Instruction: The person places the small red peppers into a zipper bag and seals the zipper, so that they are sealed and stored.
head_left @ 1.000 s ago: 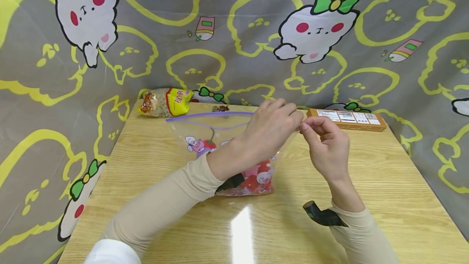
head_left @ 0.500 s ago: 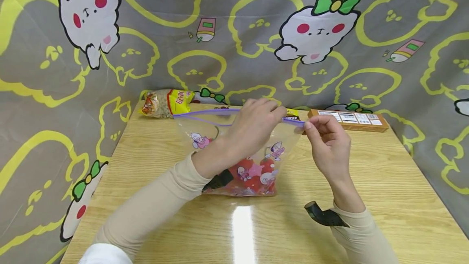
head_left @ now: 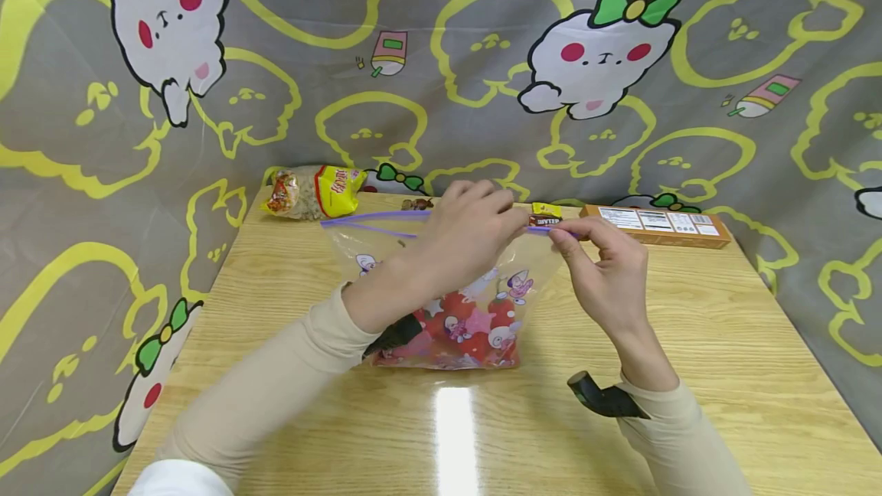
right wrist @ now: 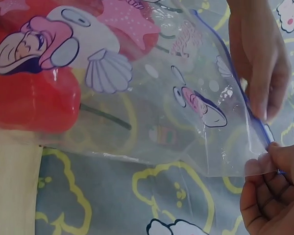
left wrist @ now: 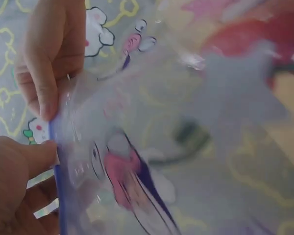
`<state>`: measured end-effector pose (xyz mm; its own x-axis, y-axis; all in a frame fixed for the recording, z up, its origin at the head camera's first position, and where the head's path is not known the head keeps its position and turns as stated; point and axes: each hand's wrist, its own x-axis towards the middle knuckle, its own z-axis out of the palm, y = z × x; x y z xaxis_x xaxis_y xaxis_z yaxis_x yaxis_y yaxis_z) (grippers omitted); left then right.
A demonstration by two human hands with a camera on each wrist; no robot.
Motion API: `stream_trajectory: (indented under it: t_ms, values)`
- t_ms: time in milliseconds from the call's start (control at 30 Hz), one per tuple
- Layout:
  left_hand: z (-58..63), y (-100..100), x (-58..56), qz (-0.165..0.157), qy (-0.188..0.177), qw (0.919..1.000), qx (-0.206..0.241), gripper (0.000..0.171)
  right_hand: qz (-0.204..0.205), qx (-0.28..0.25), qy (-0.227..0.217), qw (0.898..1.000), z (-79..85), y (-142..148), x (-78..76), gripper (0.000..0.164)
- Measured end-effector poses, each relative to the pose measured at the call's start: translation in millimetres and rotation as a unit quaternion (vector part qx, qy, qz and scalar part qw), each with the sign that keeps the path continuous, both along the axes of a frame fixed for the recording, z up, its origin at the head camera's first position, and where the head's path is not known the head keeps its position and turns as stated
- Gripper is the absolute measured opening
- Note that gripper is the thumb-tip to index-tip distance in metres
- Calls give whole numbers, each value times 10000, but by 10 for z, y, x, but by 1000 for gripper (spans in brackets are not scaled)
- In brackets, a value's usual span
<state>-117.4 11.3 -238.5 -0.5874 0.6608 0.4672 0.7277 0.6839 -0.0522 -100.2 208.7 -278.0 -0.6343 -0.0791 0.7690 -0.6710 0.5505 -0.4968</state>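
Observation:
A clear zip bag [head_left: 475, 312] with a purple zip edge and red fruit, star and cartoon prints stands upright on the table. My right hand [head_left: 609, 270] pinches the zip edge near its right corner between thumb and fingers. Along the same edge, further left, my left hand [head_left: 468, 228] reaches across the bag's front. In the left wrist view, the left thumb and fingers [left wrist: 39, 155] pinch the zip from both sides, and the right hand [left wrist: 51, 54] is close by. The right wrist view has the right fingers [right wrist: 279, 152] at the bag's corner.
Behind the bag lie a yellow snack packet [head_left: 317, 191], a small brown cluster [head_left: 416, 205] and a small yellow-and-brown packet [head_left: 546, 215]. An orange box [head_left: 654, 226] lies at the back right. A patterned cloth [head_left: 427, 121] hangs behind the wooden table [head_left: 689, 343].
My left hand has slid left along the zip edge, away from my right hand. The right hand has shifted slightly left, and the yellow-and-brown packet has come into sight.

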Motion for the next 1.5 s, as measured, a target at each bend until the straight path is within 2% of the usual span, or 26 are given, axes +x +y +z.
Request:
stream_trajectory:
  t_ms: [300,600,833,967,1167,1267,1367,1433,1500]
  values:
    - [-33,-439,-60,-71,-381,9990,203,18,-140,-14,94,9999,-30,72,-63,6]
    - [-97,-1001,-84,77,-476,9973,561,21,-253,-90,36,9996,-28,171,-90,5]
    - [-186,-1367,-97,82,-209,9960,870,14,-512,46,-49,9987,-41,222,-80,5]
    - [-236,-1411,-91,87,-179,9958,889,13,-558,65,-186,9982,-47,226,-96,4]
    - [-250,-1363,-75,135,-442,9942,972,14,-660,84,-387,9970,-48,240,-113,5]
    - [-241,-1354,-58,157,-587,9930,1010,14,-761,342,-154,9964,-7,204,-97,14]
    - [-226,-1352,-34,99,-644,9923,1057,15,-808,715,366,9935,81,77,-23,21]
    - [-213,-1348,-10,51,-641,9919,1095,15,-626,1042,607,9907,131,-68,43,26]
    - [-198,-1337,19,-3,-612,9916,1141,15,-277,1396,557,9883,144,-235,99,29]
